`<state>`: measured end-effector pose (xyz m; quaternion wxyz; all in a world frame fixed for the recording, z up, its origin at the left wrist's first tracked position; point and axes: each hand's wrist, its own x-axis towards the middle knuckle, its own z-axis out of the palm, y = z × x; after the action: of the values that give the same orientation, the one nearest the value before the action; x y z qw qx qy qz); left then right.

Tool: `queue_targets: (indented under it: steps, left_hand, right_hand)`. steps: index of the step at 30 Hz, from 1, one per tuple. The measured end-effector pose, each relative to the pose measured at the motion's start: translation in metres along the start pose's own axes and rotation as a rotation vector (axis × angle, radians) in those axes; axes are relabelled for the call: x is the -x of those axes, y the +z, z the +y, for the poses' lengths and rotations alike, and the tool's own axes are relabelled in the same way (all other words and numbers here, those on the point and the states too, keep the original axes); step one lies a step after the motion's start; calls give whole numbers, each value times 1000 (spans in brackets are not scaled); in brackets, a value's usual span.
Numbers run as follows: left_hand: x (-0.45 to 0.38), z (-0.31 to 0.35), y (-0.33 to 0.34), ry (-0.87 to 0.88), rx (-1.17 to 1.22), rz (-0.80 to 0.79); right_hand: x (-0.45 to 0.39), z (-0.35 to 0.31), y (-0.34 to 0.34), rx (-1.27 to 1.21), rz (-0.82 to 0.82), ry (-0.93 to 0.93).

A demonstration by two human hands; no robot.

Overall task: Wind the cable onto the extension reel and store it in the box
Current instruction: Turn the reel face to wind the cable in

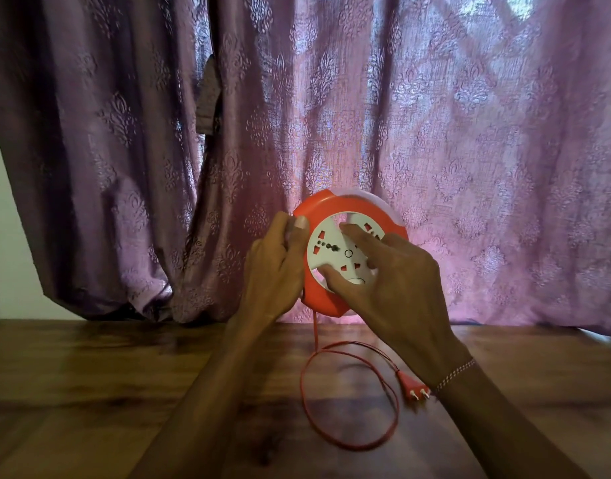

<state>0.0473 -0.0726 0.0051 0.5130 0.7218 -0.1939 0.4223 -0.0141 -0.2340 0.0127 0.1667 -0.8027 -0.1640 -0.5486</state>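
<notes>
Two hands hold an extension reel (349, 254) upright above the near edge of a wooden table (89, 375), before a purple curtain (124, 133). The reel, a rigid orange plastic housing around a white socket disc (335, 250), looks light and smooth, so likely slippery at the rim. The left hand (276, 267) grips the housing's left edge, thumb curled over the front. The right hand (390, 274) lies spread on the disc, fingertips pressing it, probably to turn it. A thin, limp red cable (352, 444) hangs from the reel and loops loosely on the table, ending in a two-pin plug (413, 385). No box is visible.
</notes>
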Motion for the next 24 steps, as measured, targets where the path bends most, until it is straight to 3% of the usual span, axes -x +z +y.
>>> queue_targets:
  steps: [8, 10, 12, 20, 24]
  left_hand:
    - [0, 1, -1, 14, 108, 53]
    - [0, 3, -1, 28, 117, 56]
    - [-1, 5, -2, 44, 109, 58]
    - [-1, 10, -3, 69, 135, 49]
    - [-2, 11, -6, 93, 149, 46]
  right_hand:
    - [-14, 12, -20, 15, -79, -316]
    - [-16, 14, -21, -17, -182, -409]
    - [-16, 11, -21, -6, -271, -419]
    - [-14, 3, -24, 291, -273, -427]
    - [-12, -2, -23, 309, -292, -365]
